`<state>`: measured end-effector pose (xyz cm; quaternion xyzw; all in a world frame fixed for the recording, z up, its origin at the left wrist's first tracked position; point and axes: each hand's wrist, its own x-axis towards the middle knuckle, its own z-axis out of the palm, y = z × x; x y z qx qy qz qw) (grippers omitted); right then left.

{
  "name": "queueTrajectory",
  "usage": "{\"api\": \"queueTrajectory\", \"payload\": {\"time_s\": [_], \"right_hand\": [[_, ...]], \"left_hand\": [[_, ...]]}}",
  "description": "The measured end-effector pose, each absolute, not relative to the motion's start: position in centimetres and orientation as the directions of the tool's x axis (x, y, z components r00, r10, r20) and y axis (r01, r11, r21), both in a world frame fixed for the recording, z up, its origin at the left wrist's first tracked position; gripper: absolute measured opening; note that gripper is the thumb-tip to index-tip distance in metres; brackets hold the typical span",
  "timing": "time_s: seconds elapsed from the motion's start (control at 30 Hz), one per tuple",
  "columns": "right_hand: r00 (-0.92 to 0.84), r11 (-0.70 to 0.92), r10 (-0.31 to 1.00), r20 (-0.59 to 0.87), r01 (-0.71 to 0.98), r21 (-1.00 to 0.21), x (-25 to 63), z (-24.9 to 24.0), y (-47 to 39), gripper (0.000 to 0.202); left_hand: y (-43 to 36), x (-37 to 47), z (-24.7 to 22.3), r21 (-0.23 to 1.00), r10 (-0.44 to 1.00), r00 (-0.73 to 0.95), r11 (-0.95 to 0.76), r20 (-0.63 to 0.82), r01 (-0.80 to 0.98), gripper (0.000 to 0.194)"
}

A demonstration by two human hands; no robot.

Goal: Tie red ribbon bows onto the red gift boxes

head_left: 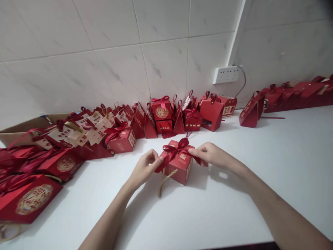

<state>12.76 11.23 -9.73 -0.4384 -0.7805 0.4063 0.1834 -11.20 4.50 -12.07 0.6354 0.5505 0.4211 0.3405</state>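
Observation:
A small red gift box (179,171) with pale printed characters stands on the white table in front of me. On its top a dark red satin ribbon (176,150) is tied in a bow. My left hand (145,166) pinches the ribbon's left end between thumb and fingers. At the box's right side my right hand (208,154) is closed on the ribbon's other end. A twisted gold cord (164,181) hangs from the box's near left side down to the table.
Several red gift boxes (122,139) with loops and tags line the tiled wall. Larger red boxes (33,198) crowd the left, before an open cardboard carton (33,124). Toward the right stand another box (251,111) and a further red row (299,93). A socket strip (225,74) hangs above.

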Motion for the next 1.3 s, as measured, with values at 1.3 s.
{"api": "queueTrajectory", "payload": {"time_s": [1.3], "right_hand": [[-0.58,0.157,0.698,0.421,-0.45,-0.879,9.1,0.1,12.7,0.036]], "left_hand": [[7.9,-6.8,0.7,0.812,0.885,-0.087,-0.455,0.457,-0.366,0.035]]}}
